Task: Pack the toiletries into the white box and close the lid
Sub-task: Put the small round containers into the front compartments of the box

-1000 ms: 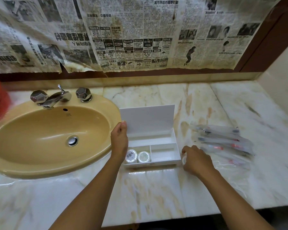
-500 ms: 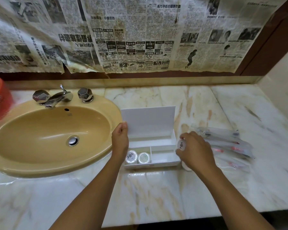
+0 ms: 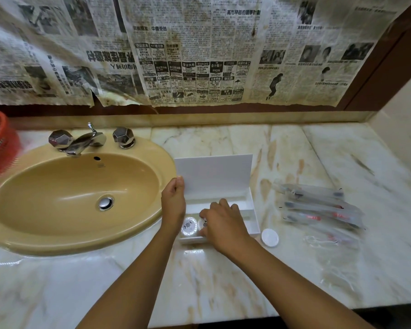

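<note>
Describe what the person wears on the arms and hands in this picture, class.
Nothing is worn. Both forearms are bare for all of their visible length, with no sleeves showing. The left hand and the right hand have no gloves, and no rings, watch or bracelet can be seen.

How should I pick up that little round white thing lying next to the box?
The small round white disc lies flat on the marble counter, just right of the white box. Probably best to come from above and pinch its rim on opposite sides with fingertips. It looks too low and flat to wrap a hand around.
</note>
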Demonstrator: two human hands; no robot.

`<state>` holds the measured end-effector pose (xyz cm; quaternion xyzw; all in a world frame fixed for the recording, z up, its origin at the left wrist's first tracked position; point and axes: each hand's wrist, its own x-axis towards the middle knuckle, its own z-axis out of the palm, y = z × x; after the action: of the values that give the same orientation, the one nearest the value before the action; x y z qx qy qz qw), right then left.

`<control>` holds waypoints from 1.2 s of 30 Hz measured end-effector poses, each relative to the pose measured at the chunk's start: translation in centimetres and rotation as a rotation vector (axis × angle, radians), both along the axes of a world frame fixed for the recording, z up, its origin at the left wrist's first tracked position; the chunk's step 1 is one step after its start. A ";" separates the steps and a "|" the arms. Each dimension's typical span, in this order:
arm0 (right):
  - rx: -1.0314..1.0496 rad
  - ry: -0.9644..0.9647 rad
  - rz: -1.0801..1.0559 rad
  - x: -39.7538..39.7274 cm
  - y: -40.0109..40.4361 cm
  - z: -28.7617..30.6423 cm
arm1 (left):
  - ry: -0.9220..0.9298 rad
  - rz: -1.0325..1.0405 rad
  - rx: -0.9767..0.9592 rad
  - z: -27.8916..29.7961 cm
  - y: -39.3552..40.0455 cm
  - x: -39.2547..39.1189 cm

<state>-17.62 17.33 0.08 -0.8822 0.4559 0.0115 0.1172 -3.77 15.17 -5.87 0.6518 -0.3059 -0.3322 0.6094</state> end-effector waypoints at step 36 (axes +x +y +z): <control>0.028 -0.204 -0.575 -10.3 -1.5 -1.9 | 0.026 -0.008 -0.015 -0.9 -0.3 0.2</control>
<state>-27.87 15.81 -1.82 -0.7120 0.6724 -0.1046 0.1732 -3.54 14.86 -6.75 0.6414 -0.3033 -0.3406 0.6169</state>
